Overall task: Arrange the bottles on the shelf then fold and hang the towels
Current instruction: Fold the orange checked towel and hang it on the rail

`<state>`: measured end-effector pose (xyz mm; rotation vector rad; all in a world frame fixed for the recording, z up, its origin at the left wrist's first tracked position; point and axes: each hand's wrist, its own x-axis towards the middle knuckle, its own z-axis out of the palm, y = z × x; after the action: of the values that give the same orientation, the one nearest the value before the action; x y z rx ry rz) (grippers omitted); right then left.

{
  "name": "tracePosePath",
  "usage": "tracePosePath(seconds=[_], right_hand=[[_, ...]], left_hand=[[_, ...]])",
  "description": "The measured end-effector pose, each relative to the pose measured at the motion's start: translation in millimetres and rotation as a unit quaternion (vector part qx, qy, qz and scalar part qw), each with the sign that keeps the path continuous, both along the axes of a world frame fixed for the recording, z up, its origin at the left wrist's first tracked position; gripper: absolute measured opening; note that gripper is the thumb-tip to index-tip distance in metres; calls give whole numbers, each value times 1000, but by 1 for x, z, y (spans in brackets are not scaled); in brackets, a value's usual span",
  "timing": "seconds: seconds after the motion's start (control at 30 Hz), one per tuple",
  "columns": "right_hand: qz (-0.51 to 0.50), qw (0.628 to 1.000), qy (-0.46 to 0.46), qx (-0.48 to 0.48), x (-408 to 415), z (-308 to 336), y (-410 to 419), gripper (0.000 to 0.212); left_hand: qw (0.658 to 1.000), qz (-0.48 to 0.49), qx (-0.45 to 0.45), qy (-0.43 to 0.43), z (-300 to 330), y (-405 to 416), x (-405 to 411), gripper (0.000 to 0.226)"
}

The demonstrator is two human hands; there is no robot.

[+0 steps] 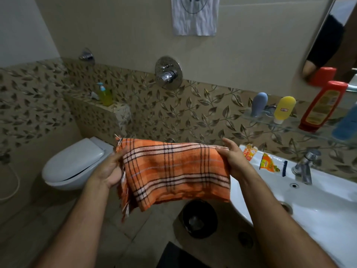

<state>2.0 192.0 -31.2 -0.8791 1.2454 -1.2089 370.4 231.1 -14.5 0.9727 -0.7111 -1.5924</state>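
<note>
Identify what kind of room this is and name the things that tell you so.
A home bathroom, most likely: a white toilet with its lid shut, a white ceramic washbasin with a chrome tap, and a glass shelf of toiletry bottles.

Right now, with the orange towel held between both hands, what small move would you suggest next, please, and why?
Probably bring the left hand across to the right hand for one more fold. The orange checked towel is already doubled but hangs wide between both grips in mid-air, fringe loose at the left end. The bottles already stand on the glass shelf, and no towel rail is in view yet.
</note>
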Motion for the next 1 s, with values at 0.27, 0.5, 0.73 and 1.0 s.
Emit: tracePosePath(seconds=[0.27,0.5,0.73,1.0], right_hand=[[-7,999,-34,-10,19,18,-2,39],[115,980,118,-108,4,58,12,37],[92,932,290,-196,22,99,16,20],[39,958,234,-163,66,125,1,17]], left_hand=[[969,-20,-34,-244,-11,8,-3,69],[960,156,18,-233,-15,-22,16,76],[913,113,23,-391,-29,-39,0,73],[853,59,-108,-508,4,-49,-84,48]])
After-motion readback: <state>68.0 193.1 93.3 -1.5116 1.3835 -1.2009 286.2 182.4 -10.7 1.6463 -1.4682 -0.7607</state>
